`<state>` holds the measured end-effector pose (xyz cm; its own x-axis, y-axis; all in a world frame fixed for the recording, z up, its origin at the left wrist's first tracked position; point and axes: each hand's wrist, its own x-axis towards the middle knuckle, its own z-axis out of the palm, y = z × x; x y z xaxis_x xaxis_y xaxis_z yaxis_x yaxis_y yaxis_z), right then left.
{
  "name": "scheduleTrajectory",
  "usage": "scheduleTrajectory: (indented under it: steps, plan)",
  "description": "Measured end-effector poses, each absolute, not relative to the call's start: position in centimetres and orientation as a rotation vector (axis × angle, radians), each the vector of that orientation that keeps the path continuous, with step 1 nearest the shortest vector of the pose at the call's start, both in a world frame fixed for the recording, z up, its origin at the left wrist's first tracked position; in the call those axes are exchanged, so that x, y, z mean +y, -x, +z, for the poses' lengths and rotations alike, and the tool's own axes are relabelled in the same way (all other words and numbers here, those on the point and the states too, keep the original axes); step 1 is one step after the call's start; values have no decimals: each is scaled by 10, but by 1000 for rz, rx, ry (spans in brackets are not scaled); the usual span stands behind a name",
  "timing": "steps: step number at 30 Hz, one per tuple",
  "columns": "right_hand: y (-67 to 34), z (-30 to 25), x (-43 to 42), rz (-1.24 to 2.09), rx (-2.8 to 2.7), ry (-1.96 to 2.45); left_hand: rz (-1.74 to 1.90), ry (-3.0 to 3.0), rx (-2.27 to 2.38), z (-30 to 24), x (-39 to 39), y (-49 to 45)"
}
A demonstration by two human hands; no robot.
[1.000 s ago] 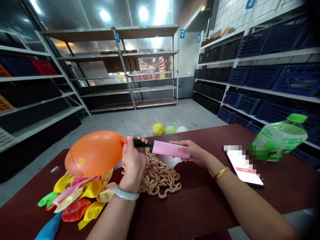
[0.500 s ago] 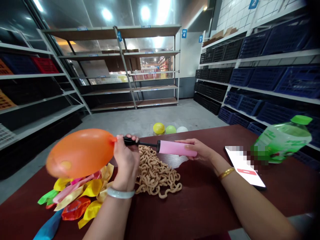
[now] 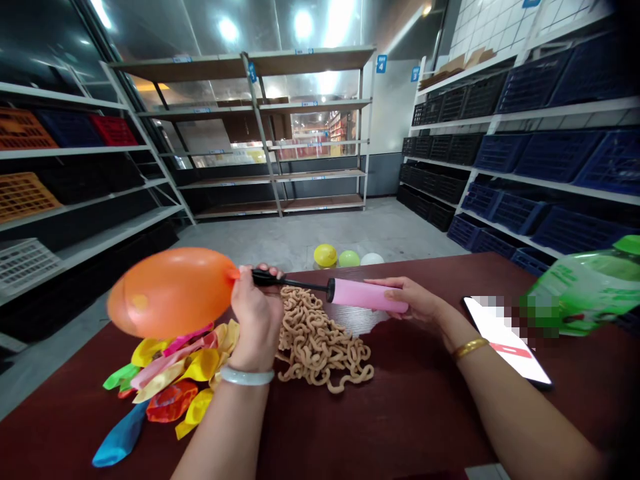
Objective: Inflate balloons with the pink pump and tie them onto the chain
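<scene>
My left hand (image 3: 257, 313) is closed round the black end of a hand balloon pump and pinches the neck of an inflated orange balloon (image 3: 173, 293) against it. My right hand (image 3: 417, 303) grips the pump's pink barrel (image 3: 367, 295). Between the two hands the pump's dark rod (image 3: 307, 285) is drawn out of the barrel. Below the orange balloon lie several limp balloons (image 3: 173, 400) in yellow, pink, green, red and blue. A heap of tan, curly snack-like pieces (image 3: 320, 340) rests beneath the pump, apart from both hands.
On the dark red table (image 3: 380, 427), a lit phone (image 3: 505, 340) lies right of my right forearm, beside a green-capped bottle (image 3: 590, 287). Yellow, green and white balloons (image 3: 349, 258) show beyond the far edge. Shelves (image 3: 280, 177) and blue crates (image 3: 560, 157) line the room.
The view has turned slightly left, so everything appears shifted to the right. Both hands keep their holds, and a little more of the pump's rod seems to show.
</scene>
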<state>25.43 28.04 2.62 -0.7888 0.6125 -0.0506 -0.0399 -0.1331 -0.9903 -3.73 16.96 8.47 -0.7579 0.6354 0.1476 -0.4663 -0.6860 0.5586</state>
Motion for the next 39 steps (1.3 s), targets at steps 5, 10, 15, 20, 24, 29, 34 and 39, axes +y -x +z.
scheduleTrajectory:
  steps: [5,10,15,20,24,29,34,39]
  plan:
    - [-270,32,289,1926,-1749,767,2471,-464,674,85,173,59]
    - [-257,33,279,1900,-1760,727,2406,-431,633,73,181,22]
    - [-227,31,254,1877,-1693,656,2315,-464,604,64,181,-16]
    - [-226,31,254,1893,-1731,675,2318,-480,646,72,175,-3]
    - [-240,34,265,1795,-1889,669,2379,-422,697,85,171,40]
    - [-234,37,263,1325,-2299,574,2493,-485,744,91,170,60]
    - [-212,32,249,895,-2280,518,2361,-562,641,80,175,10]
    - [-208,27,246,703,-2296,493,2302,-506,661,72,178,-17]
